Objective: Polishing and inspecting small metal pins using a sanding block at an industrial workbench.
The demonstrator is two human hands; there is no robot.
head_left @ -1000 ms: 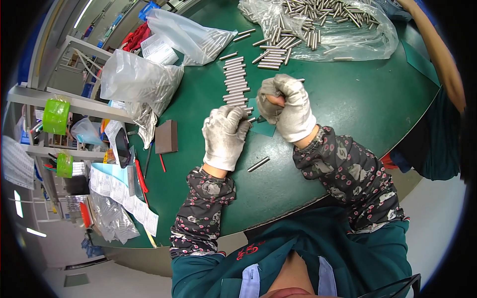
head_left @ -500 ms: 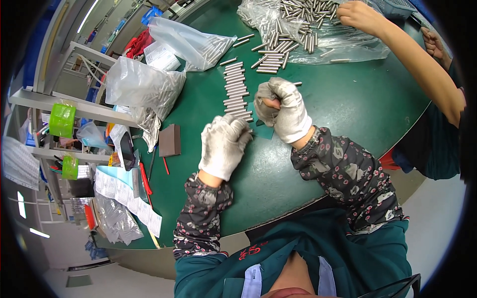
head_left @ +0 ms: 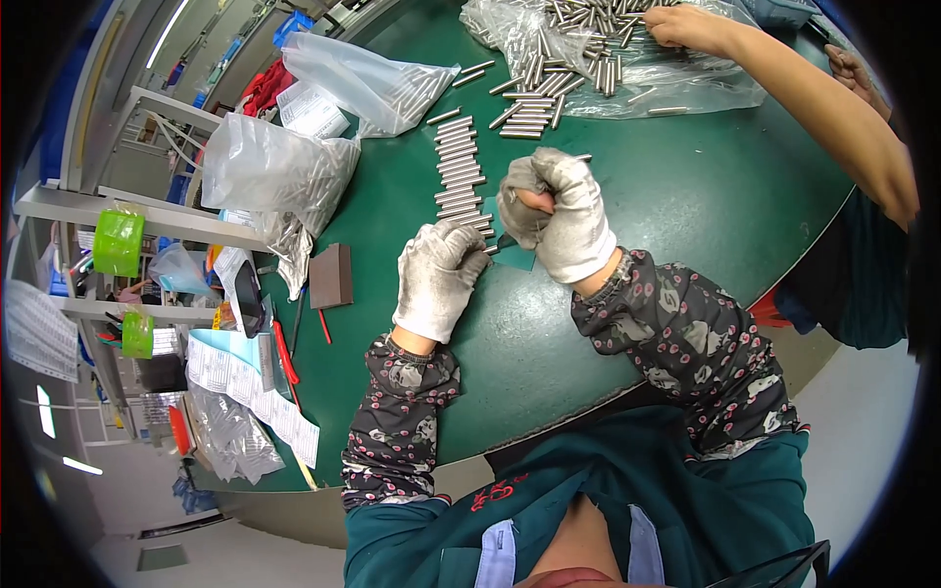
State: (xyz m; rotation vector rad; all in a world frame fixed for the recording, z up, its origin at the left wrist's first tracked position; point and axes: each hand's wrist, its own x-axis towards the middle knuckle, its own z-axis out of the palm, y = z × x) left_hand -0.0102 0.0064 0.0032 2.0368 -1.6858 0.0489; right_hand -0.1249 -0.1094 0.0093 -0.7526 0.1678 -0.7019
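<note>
My left hand [head_left: 434,282], in a whitish glove, is closed at the near end of a row of steel pins [head_left: 457,172]. The tip of one pin [head_left: 492,250] pokes out from its fingertips. My right hand [head_left: 561,218], in a soiled glove with a bare thumb showing, is curled into a fist just right of the row. A small dark tip [head_left: 506,241] shows below its fingers; what it belongs to is hidden. Under the hands lies a teal sheet [head_left: 517,258]. Behind the right hand the end of another pin [head_left: 583,157] shows.
A loose heap of pins [head_left: 598,22] lies on clear plastic at the back, where another person's hand [head_left: 676,26] reaches in. Left stand bags of pins [head_left: 279,176], a brown block [head_left: 331,275], red-handled pliers [head_left: 284,353] and papers [head_left: 250,382] on the green table [head_left: 549,363].
My left hand has shifted slightly, and the pin tip at its fingers shows more clearly. The right hand stays closed in nearly the same place. The other person's hand has moved slightly left over the heap.
</note>
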